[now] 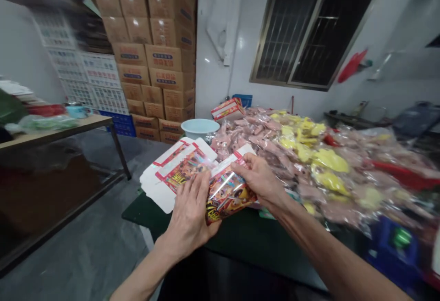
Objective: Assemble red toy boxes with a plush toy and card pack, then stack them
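Between my two hands is a colourful printed carton, red-edged with a white flap at its top. My left hand grips its lower left side, the thumb underneath. My right hand pinches its upper right edge, thumb on the front. Just left of it, several flat cartons of the same print lie overlapped at the table's corner, white flaps sticking out. Whether the held carton is folded open or flat is hard to tell.
A pile of clear-bagged pink and yellow items covers much of the green table. Behind stands a light blue basin. Stacked brown boxes line the wall. A blue container sits right; another table stands left.
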Available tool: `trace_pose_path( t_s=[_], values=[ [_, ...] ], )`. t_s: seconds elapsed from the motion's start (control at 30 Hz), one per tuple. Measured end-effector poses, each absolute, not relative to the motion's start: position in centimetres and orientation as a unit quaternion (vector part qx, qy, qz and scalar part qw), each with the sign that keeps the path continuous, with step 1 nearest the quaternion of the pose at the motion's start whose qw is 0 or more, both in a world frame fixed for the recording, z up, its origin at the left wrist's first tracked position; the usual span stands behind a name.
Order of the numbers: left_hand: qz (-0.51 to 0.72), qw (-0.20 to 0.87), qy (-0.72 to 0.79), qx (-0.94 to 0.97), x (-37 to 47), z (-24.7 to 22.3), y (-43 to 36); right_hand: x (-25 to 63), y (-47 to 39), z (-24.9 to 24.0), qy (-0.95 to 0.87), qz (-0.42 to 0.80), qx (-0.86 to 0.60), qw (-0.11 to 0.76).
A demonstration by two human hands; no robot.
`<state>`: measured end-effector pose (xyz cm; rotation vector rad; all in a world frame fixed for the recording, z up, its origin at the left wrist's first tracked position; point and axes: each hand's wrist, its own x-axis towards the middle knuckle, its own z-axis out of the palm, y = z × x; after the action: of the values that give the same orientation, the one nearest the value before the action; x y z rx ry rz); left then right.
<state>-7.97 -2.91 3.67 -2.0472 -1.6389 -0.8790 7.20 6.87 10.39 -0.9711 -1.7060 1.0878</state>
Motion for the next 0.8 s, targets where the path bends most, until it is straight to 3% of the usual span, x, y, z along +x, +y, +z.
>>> trace_pose_path(
  t_s=[0.07,0.2,0.43,0.53,0.63,0.7,0.8],
  values=[
    [-0.376,0.171,-0.564,-0.715,-5.2,1.8,-3.2,9.3,5.2,10.6,-0.662,0.468,-0.377,0.447],
    [-0.482,0.062,-0.586,-0.648,0.3,-1.2,-4.7,13.1,3.0,10.9,-0.727,0.39,-0.379,0.419],
    [-0.525,-0.391,-0.494,-0.572,3.4,1.1,-6.1,16.2,1.2,10.1,-0.799,0.305,-0.369,0.363],
    [-0.539,-0.515,-0.44,-0.501,3.5,1.5,-4.9,16.1,1.2,9.5,-0.83,0.235,-0.366,0.349],
    [-0.581,-0.539,-0.425,-0.437,3.4,1.0,-3.2,16.3,0.8,9.2,-0.852,0.045,-0.376,0.363],
    [-0.623,-0.517,-0.42,-0.41,3.0,0.6,-2.0,17.0,0.3,8.7,-0.814,-0.061,-0.394,0.422],
    [-0.66,-0.448,-0.415,-0.437,2.2,-0.4,-0.4,18.5,0.3,6.5,-0.713,-0.039,-0.444,0.542]
  ],
)
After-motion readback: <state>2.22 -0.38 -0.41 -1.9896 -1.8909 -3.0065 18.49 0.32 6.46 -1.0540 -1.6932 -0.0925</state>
